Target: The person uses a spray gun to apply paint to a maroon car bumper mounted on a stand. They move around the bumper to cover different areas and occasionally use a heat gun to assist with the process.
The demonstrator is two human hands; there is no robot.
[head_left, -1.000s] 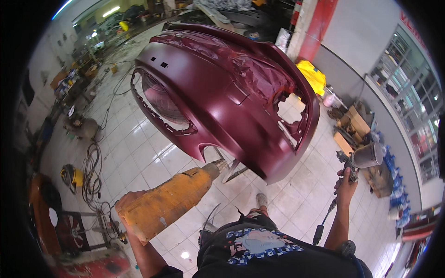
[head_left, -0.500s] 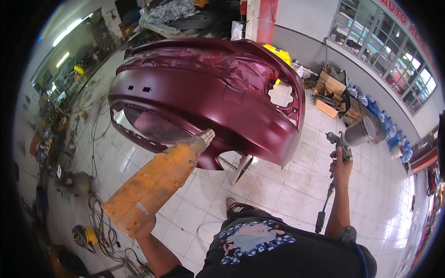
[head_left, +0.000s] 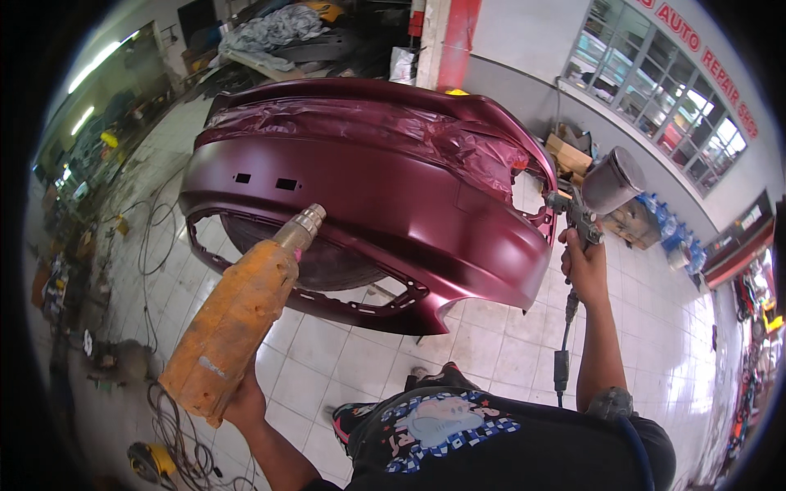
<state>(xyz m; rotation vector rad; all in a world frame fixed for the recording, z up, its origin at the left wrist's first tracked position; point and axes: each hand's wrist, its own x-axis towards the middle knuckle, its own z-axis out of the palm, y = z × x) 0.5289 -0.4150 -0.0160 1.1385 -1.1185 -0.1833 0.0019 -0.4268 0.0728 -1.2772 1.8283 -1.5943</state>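
Bare left hand (head_left: 247,401) closed in a grip, fingers mostly hidden; bare left forearm (head_left: 282,448) slants up and leftward from lower edge. Bare right hand (head_left: 584,266) raised higher in frame and well apart from the left, fingers curled in a firm grip, wrist roughly straight, bare right forearm (head_left: 598,352) near vertical, elbow low by the torso.

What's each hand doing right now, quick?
Left hand: closed, holding the orange heat gun.
Right hand: closed, holding the spray gun.
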